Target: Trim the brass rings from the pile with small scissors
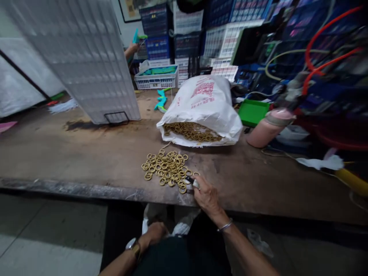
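Observation:
A loose pile of brass-coloured rings lies near the front edge of the wooden table. At the pile's right side is my right hand, its thumb and fingers closed on a small black piece that touches the rings; one fingertip has a white wrap. Below the table edge, over my lap, my left hand is curled beside a white bag; its fingertips are hidden. Behind the pile, a white woven sack lies on its side, its mouth towards me and full of similar rings.
A tall translucent panel stands on the left. Right of the sack are a green tray and a pink bottle. Behind are a white basket, stacked crates, an orange hose and another person's hand.

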